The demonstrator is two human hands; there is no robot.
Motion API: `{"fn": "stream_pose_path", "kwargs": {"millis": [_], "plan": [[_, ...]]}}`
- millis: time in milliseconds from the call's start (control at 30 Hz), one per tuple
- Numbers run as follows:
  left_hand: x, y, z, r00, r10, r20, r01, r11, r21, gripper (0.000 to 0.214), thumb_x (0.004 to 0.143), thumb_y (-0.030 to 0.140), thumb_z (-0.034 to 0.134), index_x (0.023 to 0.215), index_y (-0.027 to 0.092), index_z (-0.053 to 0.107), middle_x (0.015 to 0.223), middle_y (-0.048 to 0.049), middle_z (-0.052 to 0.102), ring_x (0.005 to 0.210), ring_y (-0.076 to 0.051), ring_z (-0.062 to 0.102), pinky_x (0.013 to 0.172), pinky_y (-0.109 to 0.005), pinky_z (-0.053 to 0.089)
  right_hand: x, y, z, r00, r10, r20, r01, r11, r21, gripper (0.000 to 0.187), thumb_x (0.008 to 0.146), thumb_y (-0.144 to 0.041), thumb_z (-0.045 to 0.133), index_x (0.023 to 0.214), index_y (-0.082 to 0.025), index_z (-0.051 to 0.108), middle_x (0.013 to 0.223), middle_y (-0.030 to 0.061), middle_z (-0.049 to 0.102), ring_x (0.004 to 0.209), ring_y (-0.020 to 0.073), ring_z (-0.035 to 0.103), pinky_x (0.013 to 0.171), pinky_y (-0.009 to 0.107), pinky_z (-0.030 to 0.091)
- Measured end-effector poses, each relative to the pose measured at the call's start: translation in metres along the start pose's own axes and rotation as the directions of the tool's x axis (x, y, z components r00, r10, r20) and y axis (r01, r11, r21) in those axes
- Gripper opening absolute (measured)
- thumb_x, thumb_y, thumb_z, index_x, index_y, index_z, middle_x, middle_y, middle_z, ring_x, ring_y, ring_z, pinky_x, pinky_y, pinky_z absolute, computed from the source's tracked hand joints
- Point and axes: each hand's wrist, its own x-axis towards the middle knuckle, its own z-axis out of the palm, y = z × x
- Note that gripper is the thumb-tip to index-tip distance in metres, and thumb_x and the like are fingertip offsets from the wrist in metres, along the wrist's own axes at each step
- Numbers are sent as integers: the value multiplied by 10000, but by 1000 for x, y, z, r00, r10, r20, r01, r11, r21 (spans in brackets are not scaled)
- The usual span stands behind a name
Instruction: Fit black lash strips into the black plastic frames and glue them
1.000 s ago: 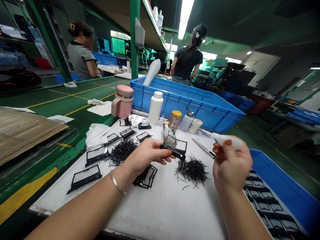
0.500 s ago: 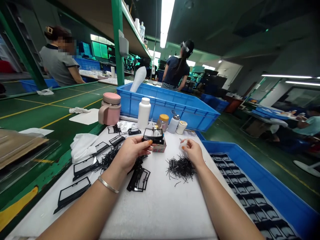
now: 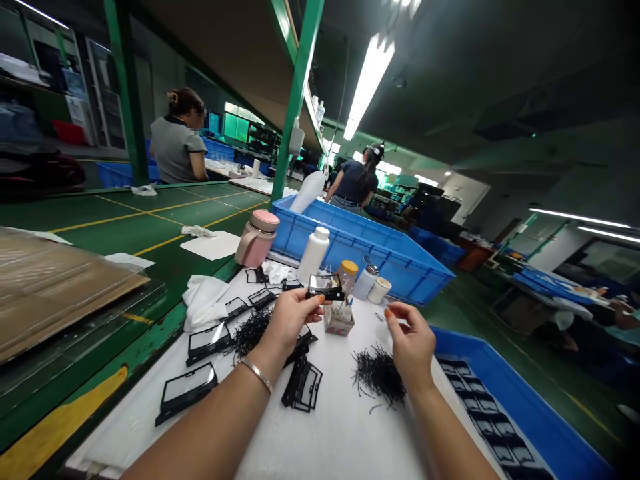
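My left hand (image 3: 291, 316) is closed on a small black frame with a clear window (image 3: 325, 286), held up above the white pad (image 3: 330, 427). My right hand (image 3: 410, 340) hovers to its right with thumb and forefinger pinched together; what they hold is too small to make out. Below the right hand lies a pile of thin black pins (image 3: 379, 375). A second pile of pins (image 3: 250, 329) sits by my left wrist. A small box of cotton swabs (image 3: 339, 318) stands between the hands.
Several black frames (image 3: 186, 390) lie on the pad, and a stack (image 3: 303, 387) under my left arm. A pink jar (image 3: 257, 239), white bottle (image 3: 313, 255), and small jars stand before a blue crate (image 3: 380, 243). A blue tray (image 3: 520, 413) of frames is at right. Two people work beyond.
The white pen-like tool seen one second ago is gone from my right hand, which now pinches near the pins. My left hand keeps the frame raised. The view has tilted.
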Motion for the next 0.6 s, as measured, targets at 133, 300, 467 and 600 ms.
{"fn": "stream_pose_path", "kwargs": {"millis": [133,300,467,600], "plan": [[1,-1,0,1000,19,-25,-19,1000,16,233,719,300,746,823,96,708,807,-86,715,596,-73,571,569,-152,480,7,-32,38,948,-4,317,17,999,-36,280,809,-379,630,985,-170,690,745,32,660,665,167,589,569,251,441],[3,-4,-1,999,49,6,-49,998,46,235,741,280,716,870,85,706,798,-88,708,595,-79,568,559,-159,474,13,-38,69,920,20,392,20,995,-97,176,807,-294,601,773,-171,722,555,-8,588,534,142,505,518,246,347],[2,-6,4,993,104,50,-109,988,105,213,757,278,681,844,85,708,706,-62,675,585,-98,562,552,-181,466,8,-37,52,978,-27,209,30,999,-12,235,885,-332,545,844,-164,704,629,4,621,546,133,532,541,243,393],[-1,-7,9,993,77,92,-91,983,161,209,744,286,687,787,82,691,662,-48,640,594,-118,562,557,-207,465,4,-44,20,989,-57,-135,77,986,150,192,866,-328,620,863,-153,700,647,10,621,506,114,514,502,238,414]]}}
